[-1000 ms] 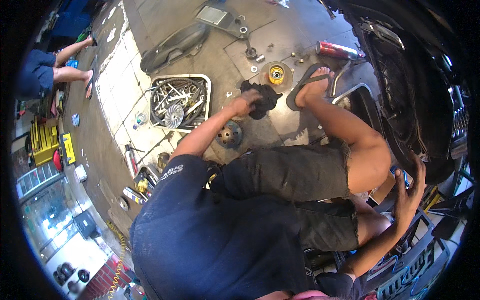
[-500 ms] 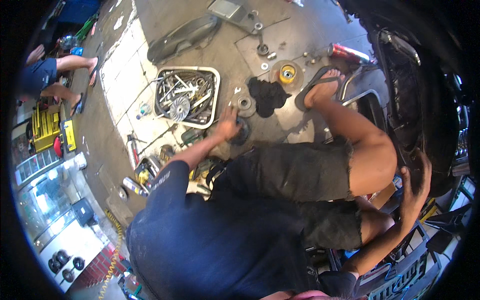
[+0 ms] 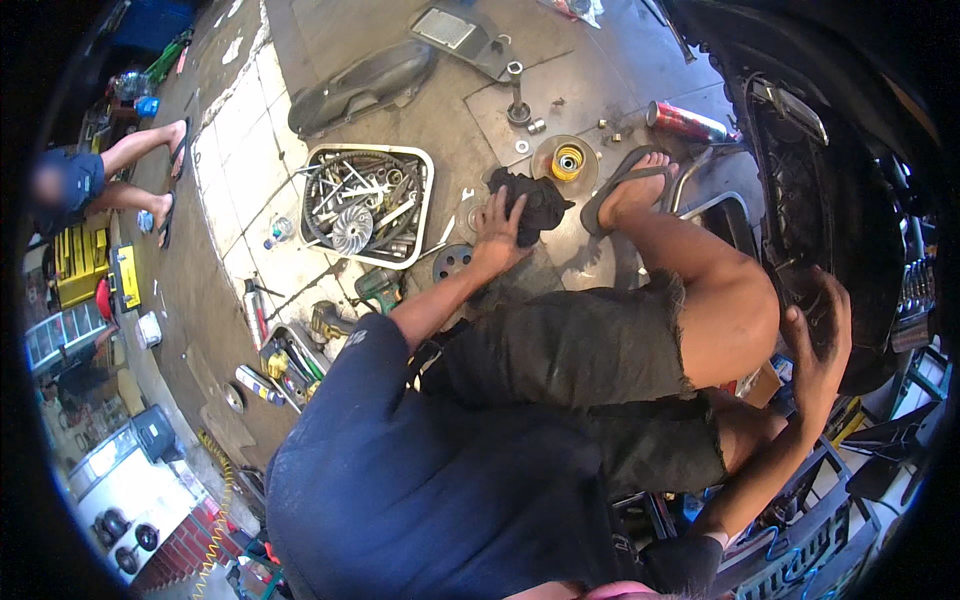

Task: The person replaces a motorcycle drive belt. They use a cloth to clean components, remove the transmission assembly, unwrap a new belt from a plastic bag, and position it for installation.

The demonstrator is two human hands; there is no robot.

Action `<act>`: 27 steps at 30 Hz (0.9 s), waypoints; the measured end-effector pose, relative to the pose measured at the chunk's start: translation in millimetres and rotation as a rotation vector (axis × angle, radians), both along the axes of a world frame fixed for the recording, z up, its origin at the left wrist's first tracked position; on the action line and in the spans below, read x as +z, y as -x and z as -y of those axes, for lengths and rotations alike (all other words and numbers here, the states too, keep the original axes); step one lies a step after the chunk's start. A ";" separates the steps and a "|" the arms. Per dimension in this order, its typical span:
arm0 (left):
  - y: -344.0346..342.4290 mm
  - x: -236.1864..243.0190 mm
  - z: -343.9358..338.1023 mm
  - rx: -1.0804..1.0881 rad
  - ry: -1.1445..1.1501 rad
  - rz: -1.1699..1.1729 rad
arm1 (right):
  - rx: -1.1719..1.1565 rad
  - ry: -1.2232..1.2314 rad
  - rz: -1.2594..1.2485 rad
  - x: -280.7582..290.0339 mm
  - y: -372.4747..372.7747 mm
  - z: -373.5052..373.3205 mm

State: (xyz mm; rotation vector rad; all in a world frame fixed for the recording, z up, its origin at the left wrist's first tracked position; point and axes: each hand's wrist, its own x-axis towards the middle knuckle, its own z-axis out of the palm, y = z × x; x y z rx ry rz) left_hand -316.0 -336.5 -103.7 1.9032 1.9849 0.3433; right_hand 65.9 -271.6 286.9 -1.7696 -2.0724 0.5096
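Black and crumpled, the rag [image 3: 545, 208] lies on the floor [image 3: 600, 80], just ahead and to the right of the left hand [image 3: 497, 243]. That hand is nearer by far; its fingers are spread and overlap the rag's left edge, though whether they press on the fabric I cannot tell. Bunched into soft folds, the rag shows no clear long axis. Well to the right of the rag and closer to the body, the right hand [image 3: 822, 340] stands with its thumb apart from curved fingers, beside the dark machine [image 3: 840, 200]; contact there cannot be made out.

Just beyond the rag, to its right, a yellow ring [image 3: 567, 162] sits on a flat, round, dull plate [image 3: 545, 150]. Left of the rag is a pale-rimmed tray [image 3: 428, 170], squarish with rounded corners, heaped with metal tools and a silvery, finned disc [image 3: 351, 230]. Nearer the body than the rag, a dark, round drum [image 3: 453, 262] shows holes in its face. Farther off, beyond the rag and to its right, lies a shiny red can [image 3: 685, 121], cylindrical and on its side.
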 end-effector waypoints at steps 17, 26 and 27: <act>-113.0 254.5 -59.1 -0.401 -0.398 1.272 | 0.199 0.067 -0.622 -16.2 37.0 10.6; -158.5 325.5 -50.6 -0.246 -0.682 1.511 | 0.180 -0.270 -0.487 -35.3 48.4 25.3; -158.3 323.7 -50.9 -0.247 -0.686 1.531 | 0.180 -0.295 -0.510 -36.9 49.6 26.0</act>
